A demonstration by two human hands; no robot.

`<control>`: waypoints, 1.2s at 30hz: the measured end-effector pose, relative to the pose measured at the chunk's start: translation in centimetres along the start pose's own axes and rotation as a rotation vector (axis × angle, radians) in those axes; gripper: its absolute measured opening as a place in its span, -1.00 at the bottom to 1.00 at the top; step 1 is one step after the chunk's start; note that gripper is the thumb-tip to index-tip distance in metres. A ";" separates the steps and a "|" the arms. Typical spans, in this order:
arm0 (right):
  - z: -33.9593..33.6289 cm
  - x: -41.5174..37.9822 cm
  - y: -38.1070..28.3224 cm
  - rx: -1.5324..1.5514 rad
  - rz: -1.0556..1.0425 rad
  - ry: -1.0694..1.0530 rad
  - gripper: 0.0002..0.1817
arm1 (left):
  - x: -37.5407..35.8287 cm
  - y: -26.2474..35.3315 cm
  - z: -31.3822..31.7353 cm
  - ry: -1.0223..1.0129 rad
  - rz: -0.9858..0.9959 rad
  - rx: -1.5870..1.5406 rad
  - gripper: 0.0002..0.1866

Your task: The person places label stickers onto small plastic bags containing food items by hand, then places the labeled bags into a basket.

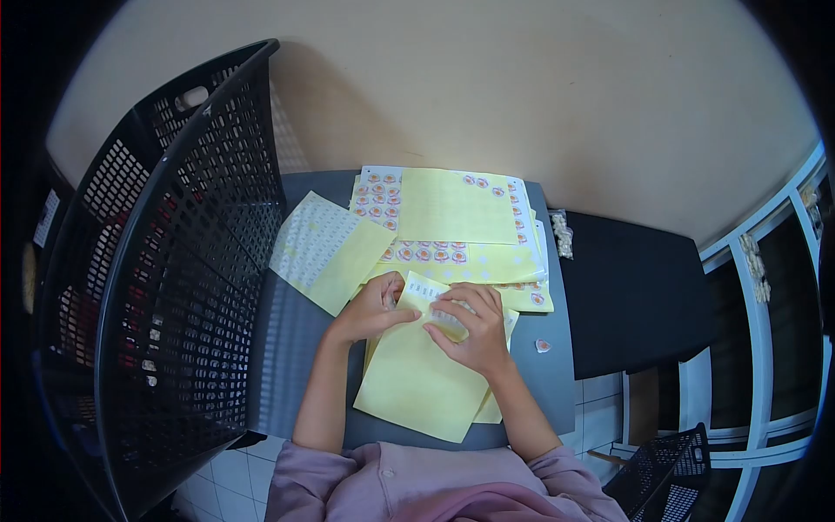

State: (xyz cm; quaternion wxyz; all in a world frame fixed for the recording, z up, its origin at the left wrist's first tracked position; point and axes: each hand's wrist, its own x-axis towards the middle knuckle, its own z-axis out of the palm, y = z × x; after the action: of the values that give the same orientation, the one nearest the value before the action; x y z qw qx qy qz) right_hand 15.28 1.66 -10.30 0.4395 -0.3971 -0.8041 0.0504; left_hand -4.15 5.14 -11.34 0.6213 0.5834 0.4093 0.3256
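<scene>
A pale yellow label sheet [424, 383] lies in front of me, its top part bent up to show rows of small printed labels. At its upper left edge my left hand [374, 311] is closed, the thumb pressing on the sheet. My right hand [477, 329] curls over the labels from the right, with fingers and thumb close together on the sheet. Whether a single label is between those fingertips I cannot make out. Another label sheet [326, 248], partly white with small labels, lies to the left of my hands.
Behind my hands are stacked sheets of round picture stickers [377, 193], partly covered by a yellow sheet [457, 204]. One loose sticker [543, 346] lies right on the grey table [300, 348]. A tall black basket [187, 261] stands left; a bagged item [562, 235] sits by a black surface [639, 296].
</scene>
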 end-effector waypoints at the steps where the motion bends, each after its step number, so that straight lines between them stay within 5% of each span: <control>1: 0.1 0.0 0.0 0.000 -0.001 0.002 -0.71 | 0.0 0.1 -0.1 -0.010 -0.052 0.048 -0.50; 13: 0.4 -0.3 -0.3 0.054 0.035 0.080 -0.82 | -0.3 2.9 1.6 -0.045 0.007 -0.202 -0.62; 26: 0.3 -0.1 -0.6 0.114 0.167 0.151 -0.89 | 0.5 0.4 0.7 -0.027 0.031 -0.069 -0.64; 29: 0.3 -0.1 -0.1 0.209 0.260 0.219 -0.91 | 0.2 1.3 1.0 0.042 -0.021 -0.011 -0.61; 31: 0.4 -0.1 0.2 0.264 0.288 0.246 -0.91 | 0.2 1.4 0.8 0.114 -0.164 0.368 -0.55; 36: 0.9 -0.5 0.7 0.344 0.422 0.223 -0.93 | -1.6 2.5 0.9 0.309 -0.043 0.602 -0.43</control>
State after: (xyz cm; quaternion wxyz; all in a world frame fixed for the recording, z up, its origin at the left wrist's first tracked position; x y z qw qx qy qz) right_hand 15.17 2.07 -11.51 0.5658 -0.4784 -0.6301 0.2322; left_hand -3.88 3.62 -8.63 0.3584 0.6756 0.5888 0.2616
